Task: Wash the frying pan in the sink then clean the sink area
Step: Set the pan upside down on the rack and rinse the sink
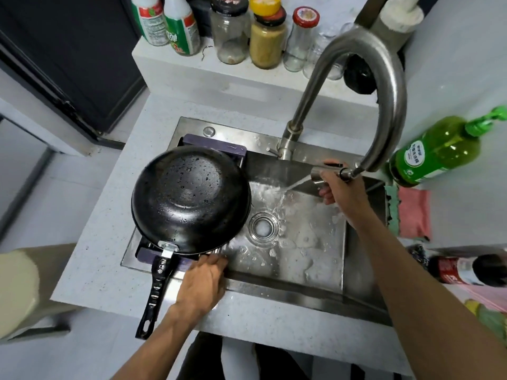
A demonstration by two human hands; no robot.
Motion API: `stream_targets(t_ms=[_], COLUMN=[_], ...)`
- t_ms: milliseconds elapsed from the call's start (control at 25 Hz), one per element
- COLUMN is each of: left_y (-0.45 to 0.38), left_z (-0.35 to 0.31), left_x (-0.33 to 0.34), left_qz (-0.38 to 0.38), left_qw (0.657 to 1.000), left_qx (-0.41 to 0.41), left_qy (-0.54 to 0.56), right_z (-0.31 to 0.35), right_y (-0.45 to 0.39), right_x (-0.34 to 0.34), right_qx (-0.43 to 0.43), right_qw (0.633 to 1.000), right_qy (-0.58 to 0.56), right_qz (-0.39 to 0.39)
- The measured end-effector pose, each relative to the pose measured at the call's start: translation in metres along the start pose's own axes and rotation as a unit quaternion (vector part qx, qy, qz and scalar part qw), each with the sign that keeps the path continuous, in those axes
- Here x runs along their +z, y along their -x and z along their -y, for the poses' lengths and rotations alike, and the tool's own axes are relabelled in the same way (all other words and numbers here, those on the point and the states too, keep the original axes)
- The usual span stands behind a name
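Steel spout in right grip; left hand seemingly on rack

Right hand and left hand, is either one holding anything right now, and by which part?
The right hand grips the faucet's spray head, aiming water into the sink. The left hand rests on the sink's front rim beside the upturned frying pan, gripping nothing visible.

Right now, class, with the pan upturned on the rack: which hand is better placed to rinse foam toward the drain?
Probably the right hand: it grips the faucet head, aiming water into the sink near the drain. The left hand rests on the front rim beside the frying pan.
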State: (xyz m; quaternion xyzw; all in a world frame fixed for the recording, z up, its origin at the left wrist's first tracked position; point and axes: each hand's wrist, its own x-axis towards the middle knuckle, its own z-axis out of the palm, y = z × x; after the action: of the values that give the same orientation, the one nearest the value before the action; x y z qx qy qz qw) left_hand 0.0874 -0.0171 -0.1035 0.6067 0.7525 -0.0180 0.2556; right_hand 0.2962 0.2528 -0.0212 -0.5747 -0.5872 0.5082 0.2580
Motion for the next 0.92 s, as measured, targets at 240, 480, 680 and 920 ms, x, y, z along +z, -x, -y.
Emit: stream_targets(t_ms=[240,480,680,920], left_y=[0.005,0.004,0.004,0.007], left_z=[-0.013,-0.024,-0.025,-0.029], left_x=[0.01,0.0,-0.002,-0.004], left_qz=[0.051,0.069,0.082,0.089], left_qw=[0.998,0.996,0.994,0.993], left_qx=[-0.002,-0.015,-0.014,-0.022], left_qy=[-0.039,-0.052,-0.065,-0.073], right_z=[-0.019,-0.038,-0.045,-0.046], right_y=[-0.032,-0.053,-0.045,-0.03], right_x=[-0.049,-0.099,-0.114,-0.115], right_qx=[-0.026,0.062,0.09,0.088], right_qw=[0.998,0.959,0.921,0.886], right_qy=[0.047,0.275,0.375,0.451], right_qz=[-0.028,0.009,0.052,0.06])
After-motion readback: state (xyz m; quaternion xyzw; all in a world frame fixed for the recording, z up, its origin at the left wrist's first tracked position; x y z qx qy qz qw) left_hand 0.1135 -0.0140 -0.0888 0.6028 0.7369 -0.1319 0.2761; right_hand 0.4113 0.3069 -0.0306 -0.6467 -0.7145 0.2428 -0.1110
